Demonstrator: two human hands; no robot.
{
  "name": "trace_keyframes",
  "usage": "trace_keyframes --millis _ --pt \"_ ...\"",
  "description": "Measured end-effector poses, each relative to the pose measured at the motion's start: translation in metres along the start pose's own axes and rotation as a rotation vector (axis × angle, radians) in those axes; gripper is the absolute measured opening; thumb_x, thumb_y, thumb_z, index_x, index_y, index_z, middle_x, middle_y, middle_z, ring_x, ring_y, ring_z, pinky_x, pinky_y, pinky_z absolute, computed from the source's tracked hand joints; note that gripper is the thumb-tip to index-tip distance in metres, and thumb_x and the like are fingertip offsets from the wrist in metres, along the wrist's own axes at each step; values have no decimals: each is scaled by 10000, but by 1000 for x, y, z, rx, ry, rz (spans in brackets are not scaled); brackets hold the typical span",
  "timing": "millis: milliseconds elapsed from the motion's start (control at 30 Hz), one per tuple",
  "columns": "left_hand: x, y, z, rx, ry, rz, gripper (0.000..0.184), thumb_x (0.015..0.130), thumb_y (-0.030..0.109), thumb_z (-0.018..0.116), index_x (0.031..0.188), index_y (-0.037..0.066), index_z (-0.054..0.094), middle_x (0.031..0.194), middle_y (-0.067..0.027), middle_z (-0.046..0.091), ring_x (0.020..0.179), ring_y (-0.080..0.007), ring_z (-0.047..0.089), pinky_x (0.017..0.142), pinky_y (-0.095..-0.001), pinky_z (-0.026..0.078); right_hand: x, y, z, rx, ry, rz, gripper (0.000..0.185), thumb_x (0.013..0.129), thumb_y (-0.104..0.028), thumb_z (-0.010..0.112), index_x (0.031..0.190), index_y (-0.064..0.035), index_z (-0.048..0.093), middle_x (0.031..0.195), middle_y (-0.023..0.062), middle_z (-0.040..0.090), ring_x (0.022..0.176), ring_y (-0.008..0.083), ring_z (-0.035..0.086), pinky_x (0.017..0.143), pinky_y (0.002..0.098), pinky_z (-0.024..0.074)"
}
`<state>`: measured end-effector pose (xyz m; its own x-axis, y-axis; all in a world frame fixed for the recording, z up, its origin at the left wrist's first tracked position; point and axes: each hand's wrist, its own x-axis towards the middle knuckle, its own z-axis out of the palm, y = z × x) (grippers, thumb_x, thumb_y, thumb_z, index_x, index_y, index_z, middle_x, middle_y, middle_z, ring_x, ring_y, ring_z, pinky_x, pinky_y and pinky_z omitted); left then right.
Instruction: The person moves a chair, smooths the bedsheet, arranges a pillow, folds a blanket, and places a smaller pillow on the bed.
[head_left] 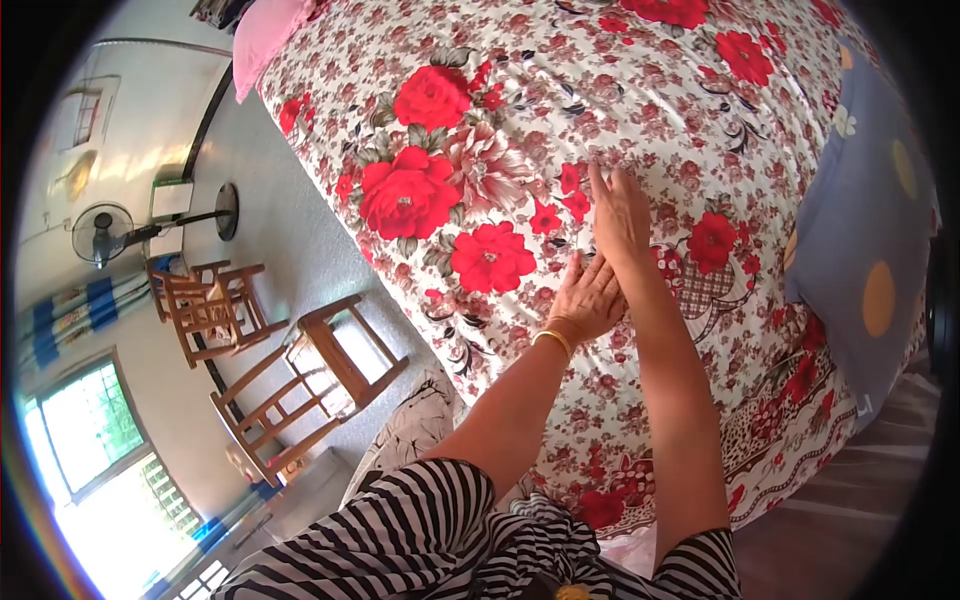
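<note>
A white bedsheet (560, 70) printed with large red flowers and small brown roses spreads beneath both hands. My left hand (588, 300) lies palm down on it, fingers stretched out, with a yellow bangle at the wrist. Just beyond, my right hand (621, 215) rests on the sheet with its fingers pointing away from me; its fingertips are partly hard to make out. The right wrist passes close to the left fingertips. Neither hand holds anything that I can see. Small creases run through the fabric around them.
A grey-blue pillow (870, 250) with yellow dots lies along the bed's right side. Pink fabric (265, 40) hangs at the far left corner. Left of the bed stand a wooden chair (330, 370), another wooden chair (215, 305) and a standing fan (105, 235).
</note>
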<state>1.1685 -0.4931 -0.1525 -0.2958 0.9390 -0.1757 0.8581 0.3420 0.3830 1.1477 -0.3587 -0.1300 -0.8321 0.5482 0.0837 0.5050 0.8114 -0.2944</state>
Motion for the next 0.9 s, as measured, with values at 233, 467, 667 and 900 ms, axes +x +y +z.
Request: trace_keyframes --millis 233,467,667,900 --pt "0 -2 0 -56 60 27 501 800 355 431 1243 123 416 1308 -70 373 1260 -252 266 1050 -506 102 -18 2 -3 23 -28 -72 441 722 -27 511 1146 -148 513 910 80 467 890 249 461 764 366 374" --pt "1 -5 0 -60 -155 26 537 822 360 363 1299 115 326 1363 -78 304 1291 -245 204 1058 -491 88 -1 -20 7 187 135 -237 343 769 -42 496 1111 -54 514 1158 166 454 1033 314 462 900 407 357" --pt "2 -3 -6 -97 90 82 623 811 292 446 1350 83 214 1432 -73 148 1320 -228 154 1006 -535 167 77 -133 31 214 158 -337 452 841 -271 472 1245 -85 395 1319 151 330 1245 272 292 996 458 270" --pt "1 0 -11 -15 -91 8 607 830 336 405 1354 96 215 1430 -72 150 1324 -211 116 1050 -468 122 74 52 8 -4 189 349 589 809 -420 487 1315 -168 323 1396 97 241 1279 248 231 1065 415 74"
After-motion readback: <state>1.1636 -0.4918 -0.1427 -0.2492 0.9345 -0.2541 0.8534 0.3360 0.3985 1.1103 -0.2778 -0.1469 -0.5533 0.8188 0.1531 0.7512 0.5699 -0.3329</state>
